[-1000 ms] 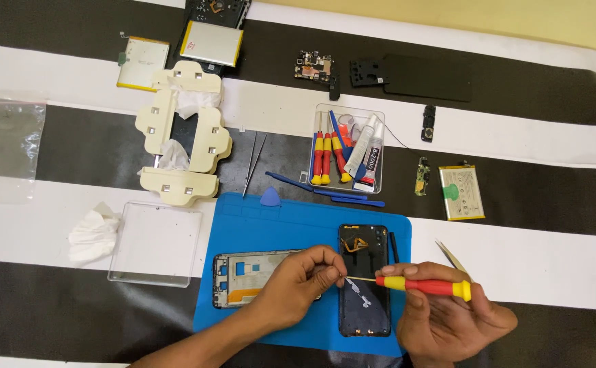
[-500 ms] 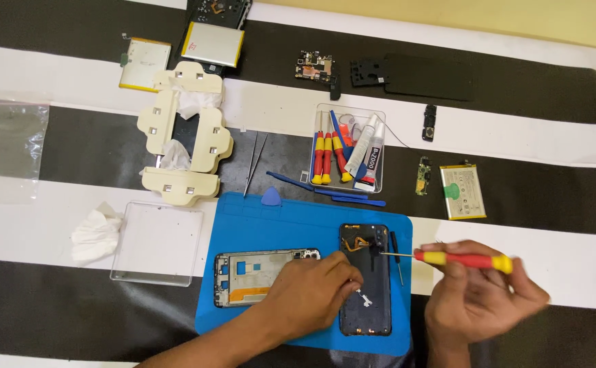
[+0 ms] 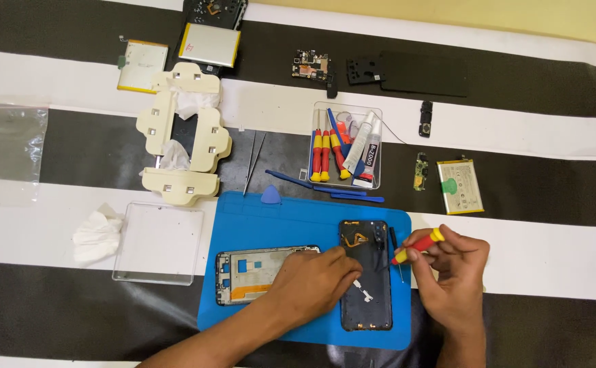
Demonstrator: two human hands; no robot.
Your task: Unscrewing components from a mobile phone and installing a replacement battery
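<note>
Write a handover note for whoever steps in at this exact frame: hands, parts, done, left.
Left hand: rests on the blue mat, fingertips on the opened phone back.
Right hand: holds a red-and-yellow screwdriver, tip pointing at the phone's right edge.
Phone frame lies on the mat, left of the phone back.
Done: phone opened, frame separated.
Left: any remaining screws cannot be made out.

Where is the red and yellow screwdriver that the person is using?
In the head view, the red and yellow screwdriver is in the right hand, just right of the dark opened phone body on the blue work mat.
</note>
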